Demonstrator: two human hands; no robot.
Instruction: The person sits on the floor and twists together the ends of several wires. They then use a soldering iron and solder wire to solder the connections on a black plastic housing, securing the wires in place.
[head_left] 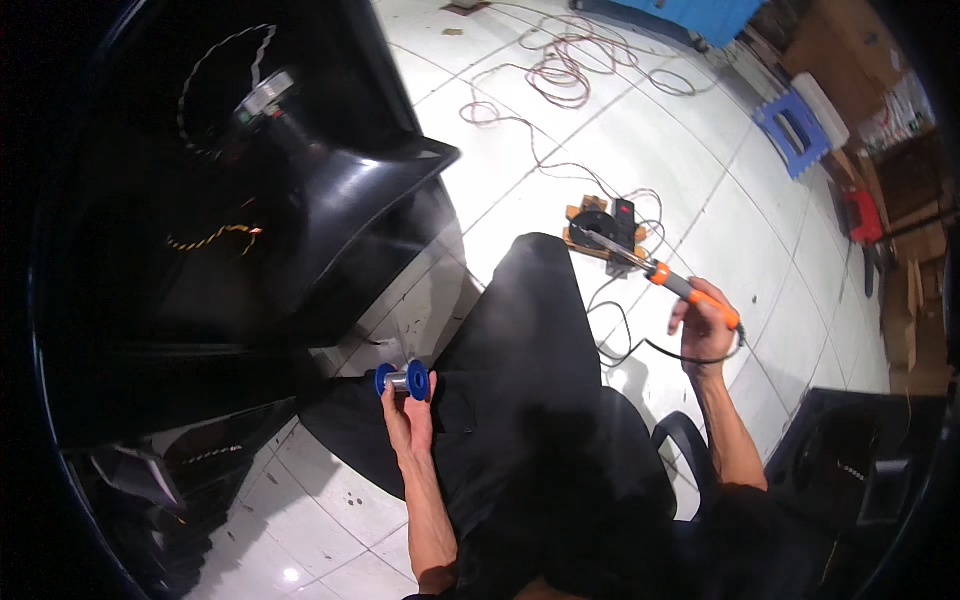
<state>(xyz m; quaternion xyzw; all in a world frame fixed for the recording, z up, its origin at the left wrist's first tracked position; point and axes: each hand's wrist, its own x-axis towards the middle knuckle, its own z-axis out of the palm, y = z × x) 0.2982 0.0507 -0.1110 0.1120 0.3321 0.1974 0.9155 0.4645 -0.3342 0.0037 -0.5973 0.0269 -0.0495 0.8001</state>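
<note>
My left hand [410, 422] is closed round a blue-flanged solder spool [401, 380], held over my lap with silvery wire wound on its core. Out to the right, my right hand [706, 328] grips a soldering iron [672, 282] by its orange and grey handle. The iron's metal shaft points up and left, over a round black piece [594, 229] on a small wooden stand [578, 212] on the floor. A black cord runs from the end of the handle. At the left, a large glossy black casing [350, 190] carries a small silver component [266, 93] with twisted wires.
Beside the stand is a black power strip [625, 212] with a red light. A tangled cable [560, 75] spreads over the white tiled floor. A blue plastic stool [795, 130] and cardboard boxes [840, 50] line the far right. Another black casing [850, 430] lies at the lower right.
</note>
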